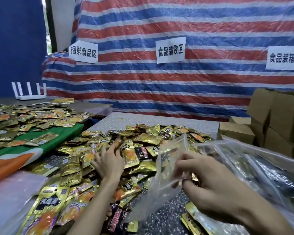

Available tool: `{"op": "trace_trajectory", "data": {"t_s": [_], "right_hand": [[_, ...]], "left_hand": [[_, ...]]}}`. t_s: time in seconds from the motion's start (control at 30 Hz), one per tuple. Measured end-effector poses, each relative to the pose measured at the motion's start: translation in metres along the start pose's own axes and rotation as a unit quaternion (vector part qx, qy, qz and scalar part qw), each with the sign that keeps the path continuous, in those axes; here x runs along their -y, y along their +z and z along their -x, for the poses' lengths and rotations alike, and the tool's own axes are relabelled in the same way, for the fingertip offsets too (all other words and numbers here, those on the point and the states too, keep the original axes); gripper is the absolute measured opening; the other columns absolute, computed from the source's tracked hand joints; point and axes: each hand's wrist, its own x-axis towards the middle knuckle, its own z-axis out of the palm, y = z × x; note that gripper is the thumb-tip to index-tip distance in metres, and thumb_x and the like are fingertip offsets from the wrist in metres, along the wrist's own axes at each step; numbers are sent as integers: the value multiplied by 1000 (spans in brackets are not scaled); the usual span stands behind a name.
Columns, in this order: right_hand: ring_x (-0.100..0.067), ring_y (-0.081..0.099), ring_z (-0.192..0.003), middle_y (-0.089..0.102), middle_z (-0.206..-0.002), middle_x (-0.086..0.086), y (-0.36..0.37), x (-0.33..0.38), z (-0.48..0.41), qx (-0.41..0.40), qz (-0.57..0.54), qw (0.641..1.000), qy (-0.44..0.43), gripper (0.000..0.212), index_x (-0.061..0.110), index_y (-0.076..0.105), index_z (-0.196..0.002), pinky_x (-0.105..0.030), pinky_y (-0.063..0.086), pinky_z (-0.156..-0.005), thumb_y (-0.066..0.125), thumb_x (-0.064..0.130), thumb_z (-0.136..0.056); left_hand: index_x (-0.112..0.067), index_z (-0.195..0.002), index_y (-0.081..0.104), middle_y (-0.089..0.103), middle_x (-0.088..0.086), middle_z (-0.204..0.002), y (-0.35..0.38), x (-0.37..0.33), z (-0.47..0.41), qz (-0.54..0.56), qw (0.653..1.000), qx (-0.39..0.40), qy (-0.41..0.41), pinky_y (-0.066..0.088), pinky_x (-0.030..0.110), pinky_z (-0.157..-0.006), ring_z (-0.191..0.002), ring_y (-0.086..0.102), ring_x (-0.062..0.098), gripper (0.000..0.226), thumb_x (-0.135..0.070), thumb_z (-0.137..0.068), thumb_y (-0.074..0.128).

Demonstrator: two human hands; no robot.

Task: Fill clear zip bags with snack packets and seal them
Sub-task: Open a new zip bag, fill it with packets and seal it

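A big heap of gold and black snack packets [143, 141] covers the speckled table [168, 121]. My left hand [107, 160] lies flat on the heap with its fingers spread over the packets; whether it grips one is unclear. My right hand [209, 182] pinches the edge of a clear zip bag [166, 167], which stands open and tilted above the table. Through the plastic I see packets, but I cannot tell whether they are inside or behind it.
Filled clear bags [255, 168] pile up at the right. Cardboard boxes [277, 116] stand at the far right. A second heap of packets lies on a green and orange cloth [46, 145] at the left, with a white router [31, 92] behind. A striped tarp with paper signs hangs beyond.
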Motion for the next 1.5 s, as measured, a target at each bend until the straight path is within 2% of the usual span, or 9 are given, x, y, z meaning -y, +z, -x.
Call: {"op": "trace_trajectory", "data": {"t_s": [0.13, 0.3, 0.47, 0.63, 0.8, 1.03, 1.13, 1.3, 1.5], "right_hand": [[0, 58, -83, 59, -82, 23, 2, -1, 0, -19, -3, 1000, -9, 17, 38, 59, -76, -15, 41, -64, 44, 30, -72], [-7, 62, -78, 64, -80, 17, 0, -6, 2, -30, -10, 999, -5, 15, 34, 61, -81, -33, 54, -66, 50, 27, -74], [-7, 64, -79, 66, -82, 18, -2, -4, 3, -24, -14, 1000, -3, 15, 31, 65, -83, -36, 54, -69, 52, 34, -76], [-3, 64, -82, 65, -86, 22, 0, -4, 3, -8, -4, 1000, -20, 11, 40, 65, -82, -32, 55, -70, 54, 38, -78], [-7, 66, -81, 66, -85, 20, 0, 1, 3, -24, -29, 997, -65, 12, 37, 70, -81, -23, 52, -65, 62, 28, -82], [-7, 65, -76, 66, -84, 20, 5, 2, 1, -87, -21, 993, -71, 12, 32, 74, -85, -34, 54, -66, 64, 28, -81], [-7, 65, -77, 65, -86, 18, 10, 7, -1, -108, -23, 990, -88, 11, 29, 74, -86, -37, 53, -65, 66, 24, -80], [-8, 64, -75, 65, -87, 16, 13, 5, -3, -135, -44, 985, -99, 12, 27, 73, -85, -36, 53, -64, 69, 17, -78], [-9, 64, -75, 66, -79, 13, 5, -1, -2, -187, -65, 974, -108, 11, 20, 74, -81, -23, 50, -65, 70, 11, -80]], "left_hand": [[-20, -121, 68, 55, 6, -137, -31, -9, -12, 20, 997, -61, 41, 32, 48, -106, -127, 42, 30, 29, -32, -100, 54], [-17, -103, 67, 66, -1, -83, -91, -40, -15, 149, 986, 13, 78, 52, 36, -61, -68, 60, 20, 25, -30, -104, 46], [-18, -84, 68, 74, 0, -71, -157, -78, 6, 391, 909, 137, 46, 58, 23, -55, -68, 73, 13, 28, -26, -103, 49], [-24, -68, 78, 75, -2, -72, -201, -99, 30, 511, 845, 146, 65, 55, 27, -60, -68, 72, 11, 45, -25, -103, 49], [-18, -70, 74, 74, 1, -68, -212, -102, 47, 437, 880, 136, 124, 51, 21, -45, -59, 71, 14, 39, -28, -101, 53], [-9, -72, 70, 70, 2, -64, -205, -107, 60, 279, 931, 126, 200, 48, 38, -52, -52, 61, 18, 42, -40, -97, 55], [-7, -73, 66, 65, 5, -64, -196, -113, 69, 235, 930, 146, 242, 44, 37, -54, -51, 53, 13, 41, -38, -98, 54], [-8, -74, 65, 64, 7, -66, -182, -118, 77, 226, 907, 249, 255, 54, 48, -65, -66, 63, 26, 38, -37, -98, 56], [-15, -79, 73, 72, 3, -72, -185, -119, 74, 298, 883, 266, 247, 60, 40, -70, -67, 70, 18, 19, -25, -71, 88]]}}
